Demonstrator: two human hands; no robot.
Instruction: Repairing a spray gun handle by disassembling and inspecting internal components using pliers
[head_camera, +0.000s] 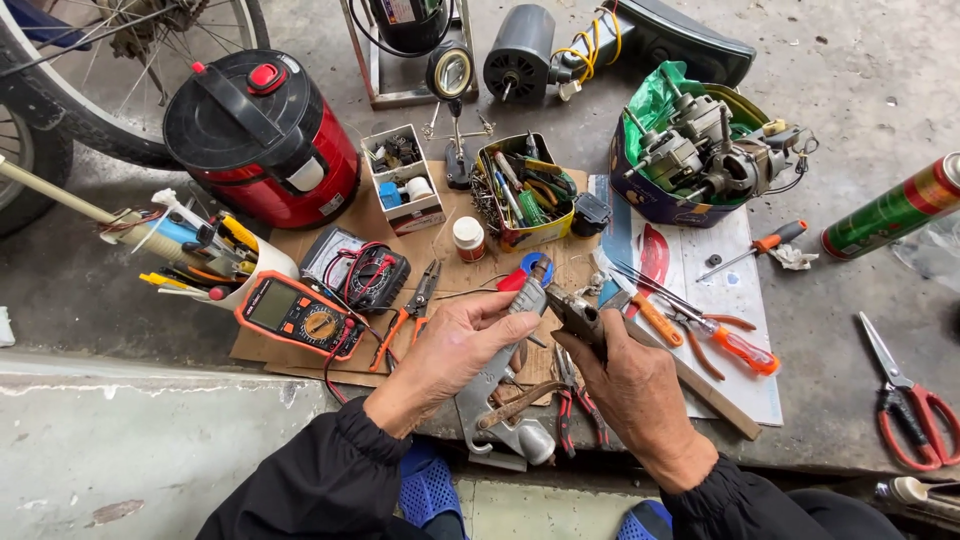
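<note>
Head view looks down on 2 hands meeting over a cluttered worktop (120, 290). Left hand (455, 350) has its fingers closed around a grey metal tool body (525, 300), thumb on top. Right hand (630, 385) is clamped on a small dark metal part (578, 318), pressed right against the end of that grey body. Both hands sit close together, just above a silver cast tool (500, 415) with a lever handle, and red-handled pliers (572, 410) lying on a sheet of cardboard (290, 355).

Left of the hands lie small orange-handled pliers (408, 318), an orange multimeter (298, 316) and a darker meter (362, 270) with red leads. Right of them rest orange-handled pliers (735, 345) and an orange-handled screwdriver (655, 320) on white paper (740, 270).

Containers stand further out. An open tin (525, 190) is crammed with screws, small tools and green-handled pieces. A small white box (405, 178) holds dark parts, a blue piece and a white roll. A white cup (235, 270) bristles with pens, screwdrivers and wires. A blue tub (690, 165) with a green bag holds 2 or more small electric motors. A little white jar (468, 238) stands between the box and the tin.

A red cooker with a black lid (262, 135) stands at the back left, a grey motor (520, 50) with yellow wires at the back. A green spray can (890, 210) and red-handled scissors (910, 400) lie at the right. The surface is stained grey concrete; a bicycle wheel (100, 70) stands at the top left.
</note>
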